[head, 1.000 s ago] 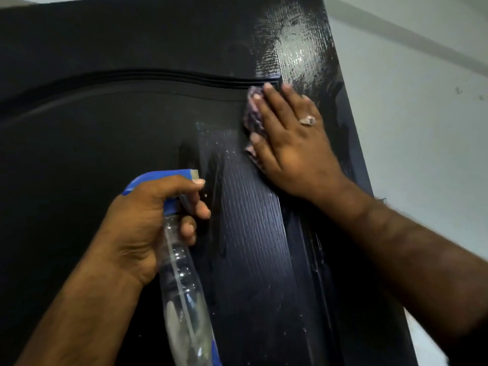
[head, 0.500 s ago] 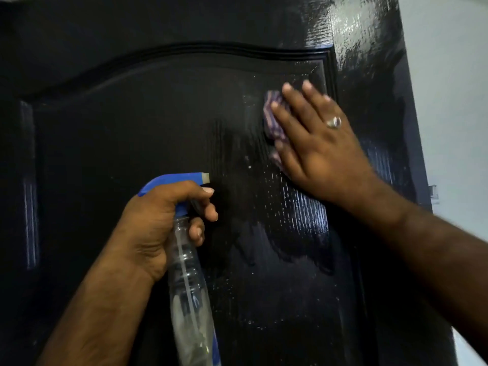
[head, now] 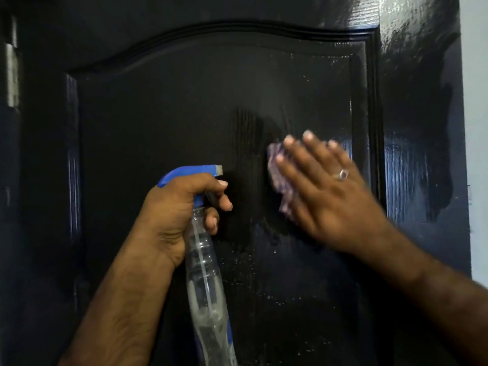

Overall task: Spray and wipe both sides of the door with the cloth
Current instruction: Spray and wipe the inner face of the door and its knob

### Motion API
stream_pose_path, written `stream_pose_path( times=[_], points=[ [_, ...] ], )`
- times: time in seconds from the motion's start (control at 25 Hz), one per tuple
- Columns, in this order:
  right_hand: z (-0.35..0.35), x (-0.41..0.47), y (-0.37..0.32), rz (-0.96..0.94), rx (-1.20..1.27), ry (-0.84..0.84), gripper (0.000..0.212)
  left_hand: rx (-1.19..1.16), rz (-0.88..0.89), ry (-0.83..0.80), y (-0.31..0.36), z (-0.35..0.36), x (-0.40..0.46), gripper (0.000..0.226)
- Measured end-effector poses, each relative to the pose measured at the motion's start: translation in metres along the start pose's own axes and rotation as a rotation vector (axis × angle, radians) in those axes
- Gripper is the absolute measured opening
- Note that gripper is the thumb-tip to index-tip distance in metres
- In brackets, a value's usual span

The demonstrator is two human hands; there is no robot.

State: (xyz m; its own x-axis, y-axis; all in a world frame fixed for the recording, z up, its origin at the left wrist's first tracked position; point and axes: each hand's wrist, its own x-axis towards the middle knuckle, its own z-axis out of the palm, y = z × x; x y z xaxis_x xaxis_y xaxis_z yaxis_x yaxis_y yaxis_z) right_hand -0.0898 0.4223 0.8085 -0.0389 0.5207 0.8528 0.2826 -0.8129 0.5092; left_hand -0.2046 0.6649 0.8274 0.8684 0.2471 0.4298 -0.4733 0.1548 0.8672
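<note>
flat right hand point(head: 332, 196) presses purple cloth point(head: 280, 178) on glossy black door point(head: 184, 101); left hand point(head: 182, 207) grips clear spray bottle point(head: 206, 281).

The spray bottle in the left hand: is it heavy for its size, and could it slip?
The spray bottle looks mostly empty and clear, so it is probably light. Its thin ribbed plastic would likely flex if squeezed. The left hand grips its neck under the blue trigger head, so slipping seems unlikely.
</note>
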Motion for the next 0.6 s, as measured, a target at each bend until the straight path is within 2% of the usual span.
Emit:
stream_pose_path(
  times=[0.12, 0.2, 0.28, 0.4, 0.48, 0.6],
  points=[
    [-0.002, 0.068, 0.026, 0.264, -0.044, 0.113, 0.062, 0.0, 0.012, -0.005, 0.001, -0.001, 0.001, 0.016],
    [0.0, 0.091, 0.014, 0.321, -0.024, 0.096, 0.064, 0.003, 0.032, 0.01, 0.0, 0.001, 0.002, 0.018],
    [0.006, 0.071, -0.006, 0.26, -0.004, 0.068, 0.064, 0.003, 0.037, 0.025, -0.002, 0.002, 0.004, 0.015],
    [0.005, -0.007, -0.038, 0.046, 0.015, -0.047, 0.064, 0.003, 0.036, 0.024, -0.005, 0.002, 0.005, 0.011],
    [-0.002, -0.029, -0.028, -0.043, 0.023, -0.041, 0.064, 0.024, 0.039, 0.002, -0.004, 0.001, 0.006, 0.007],
    [0.0, 0.016, 0.004, 0.131, -0.023, 0.043, 0.062, 0.069, 0.043, -0.015, 0.0, 0.003, 0.009, 0.006]
  ],
)
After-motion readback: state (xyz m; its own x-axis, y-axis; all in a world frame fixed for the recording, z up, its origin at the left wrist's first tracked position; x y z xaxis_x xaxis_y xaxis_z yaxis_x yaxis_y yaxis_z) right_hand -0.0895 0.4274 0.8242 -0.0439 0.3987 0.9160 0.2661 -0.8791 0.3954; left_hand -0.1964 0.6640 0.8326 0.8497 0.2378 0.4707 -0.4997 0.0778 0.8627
